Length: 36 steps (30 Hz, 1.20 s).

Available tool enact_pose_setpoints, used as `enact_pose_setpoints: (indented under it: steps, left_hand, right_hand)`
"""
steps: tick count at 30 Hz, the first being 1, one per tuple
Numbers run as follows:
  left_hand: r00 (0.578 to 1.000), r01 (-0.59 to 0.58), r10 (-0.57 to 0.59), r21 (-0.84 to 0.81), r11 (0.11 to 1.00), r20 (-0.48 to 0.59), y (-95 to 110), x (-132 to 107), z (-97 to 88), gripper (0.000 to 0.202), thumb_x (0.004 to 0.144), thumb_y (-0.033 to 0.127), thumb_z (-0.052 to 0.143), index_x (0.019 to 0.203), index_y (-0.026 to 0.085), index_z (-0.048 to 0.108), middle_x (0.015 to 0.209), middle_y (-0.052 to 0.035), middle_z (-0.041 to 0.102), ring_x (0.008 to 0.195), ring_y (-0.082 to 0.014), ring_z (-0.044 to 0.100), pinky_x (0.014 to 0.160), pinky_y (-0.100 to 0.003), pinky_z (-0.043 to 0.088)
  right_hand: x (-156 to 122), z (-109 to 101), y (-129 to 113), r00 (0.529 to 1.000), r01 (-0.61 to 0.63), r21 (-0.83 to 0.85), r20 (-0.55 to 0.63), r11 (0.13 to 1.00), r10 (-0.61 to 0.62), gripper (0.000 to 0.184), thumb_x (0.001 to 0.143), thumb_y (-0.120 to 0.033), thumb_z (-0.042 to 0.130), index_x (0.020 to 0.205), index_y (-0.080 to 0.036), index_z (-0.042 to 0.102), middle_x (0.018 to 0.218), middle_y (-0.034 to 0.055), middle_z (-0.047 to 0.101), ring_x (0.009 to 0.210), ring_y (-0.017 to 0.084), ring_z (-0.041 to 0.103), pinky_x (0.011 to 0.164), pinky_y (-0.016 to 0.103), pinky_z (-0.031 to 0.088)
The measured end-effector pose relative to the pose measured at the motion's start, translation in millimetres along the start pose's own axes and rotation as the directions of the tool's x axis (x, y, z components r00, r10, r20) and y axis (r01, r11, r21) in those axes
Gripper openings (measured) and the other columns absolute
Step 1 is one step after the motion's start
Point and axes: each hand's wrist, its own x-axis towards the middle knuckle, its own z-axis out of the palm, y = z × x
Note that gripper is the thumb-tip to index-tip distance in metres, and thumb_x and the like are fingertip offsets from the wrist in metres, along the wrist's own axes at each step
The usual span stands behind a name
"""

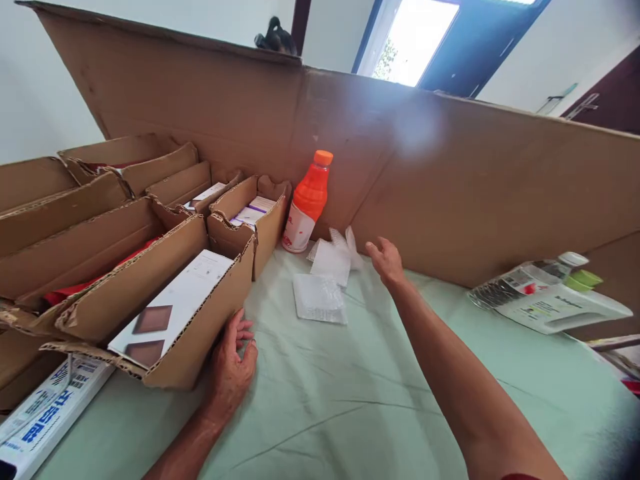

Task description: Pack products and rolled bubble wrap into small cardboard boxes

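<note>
My left hand [231,363] rests flat against the side of an open cardboard box [200,333], fingers spread, holding nothing. Inside that box lies a white carton printed with brown squares [170,307]. My right hand [386,261] is stretched far forward above the green cloth [350,400], fingers loosely apart and empty. It hovers just right of a small pile of clear plastic bags [331,260]; another flat plastic bag [320,299] lies a little nearer. An orange bottle [307,203] stands upright behind the bags.
Several open cardboard boxes [90,227] with cartons line the left side. A tall cardboard wall [450,173] closes off the back. Wrapped packages and a bottle [545,297] lie at the right. A white printed carton [40,420] lies at the front left.
</note>
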Motion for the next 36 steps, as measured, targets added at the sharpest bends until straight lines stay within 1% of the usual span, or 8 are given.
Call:
enact_pose_setpoints:
  steps: [3,8,10,13,19,25,30,36]
  left_hand:
    - [1.0,0.004,-0.004,0.01,1.0,0.008,3,0,-1.3,0.056,0.082,0.025,0.05,0.136,0.013,0.051,0.114,-0.0158,0.07,0.088,-0.0191,0.068,0.064,-0.028,0.052]
    - [1.0,-0.008,0.008,0.022,1.0,0.0,5,-1,-1.4,0.054,0.08,0.022,0.049,0.133,0.013,0.053,0.112,-0.0154,0.07,0.088,-0.0196,0.068,0.066,-0.03,0.053]
    - [1.0,-0.022,0.022,0.016,1.0,0.0,3,-1,-0.6,0.051,0.081,0.021,0.05,0.131,0.014,0.055,0.112,-0.0148,0.071,0.088,-0.0198,0.068,0.069,-0.031,0.054]
    - [0.999,-0.04,0.04,0.007,0.999,0.012,-1,0,1.3,0.05,0.08,0.019,0.05,0.129,0.016,0.058,0.111,-0.0133,0.071,0.09,-0.02,0.068,0.077,-0.034,0.056]
    - [0.998,-0.041,0.04,0.012,0.999,0.047,-5,3,5.1,0.052,0.079,0.015,0.05,0.131,0.016,0.058,0.113,-0.0126,0.071,0.096,-0.0216,0.067,0.091,-0.04,0.054]
    - [0.997,-0.019,0.02,-0.007,1.0,0.07,-3,2,6.8,0.054,0.078,0.011,0.051,0.132,0.018,0.059,0.111,-0.0115,0.07,0.099,-0.0229,0.066,0.094,-0.04,0.053]
    - [0.994,0.046,-0.044,-0.019,0.999,0.098,-4,1,8.1,0.053,0.082,0.012,0.05,0.135,0.018,0.056,0.118,-0.0126,0.069,0.101,-0.0237,0.066,0.092,-0.04,0.054]
    - [0.997,0.01,-0.007,-0.036,0.999,0.076,-10,3,6.3,0.049,0.083,0.015,0.055,0.13,0.025,0.061,0.109,-0.0091,0.072,0.101,-0.0236,0.067,0.091,-0.038,0.056]
  right_hand:
    - [-23,-3,-22,0.993,-0.082,0.039,-0.082,0.996,0.085,0.047,0.101,-0.037,0.032,0.134,-0.018,0.06,0.131,0.0192,0.064,0.115,0.033,0.063,0.092,0.051,0.05]
    - [-73,18,-92,0.918,0.215,0.167,0.302,0.962,-0.257,0.053,0.083,-0.042,0.069,0.132,-0.022,0.064,0.127,0.0123,0.07,0.11,0.028,0.066,0.094,0.041,0.051]
    - [-87,27,-113,0.877,0.255,0.13,0.385,0.958,-0.286,0.04,0.082,-0.031,0.068,0.121,-0.023,0.071,0.119,0.0112,0.073,0.106,0.028,0.068,0.092,0.039,0.05]
    - [-87,16,-121,0.927,0.214,0.061,0.301,0.975,-0.222,0.032,0.086,-0.017,0.051,0.107,-0.023,0.075,0.111,0.0104,0.076,0.103,0.028,0.068,0.091,0.042,0.05]
    - [-24,-47,-96,0.963,0.107,-0.162,-0.23,0.981,-0.143,0.032,0.091,-0.032,0.049,0.112,-0.025,0.072,0.118,0.012,0.073,0.113,0.034,0.063,0.099,0.053,0.041]
    - [42,-54,-161,0.963,0.257,0.028,-0.09,0.966,-0.254,0.044,0.088,-0.044,0.056,0.123,-0.021,0.07,0.126,0.0118,0.071,0.114,0.032,0.063,0.096,0.047,0.047]
    - [106,-44,-296,0.859,0.506,0.168,-0.011,0.846,-0.512,0.036,0.091,-0.026,0.055,0.123,-0.021,0.072,0.122,0.0041,0.073,0.112,0.024,0.064,0.096,0.034,0.047]
    - [176,-4,-385,0.672,0.625,0.044,0.479,0.78,-0.565,0.029,0.078,-0.013,0.069,0.104,-0.022,0.08,0.095,0.0021,0.079,0.086,0.019,0.071,0.072,0.025,0.048]
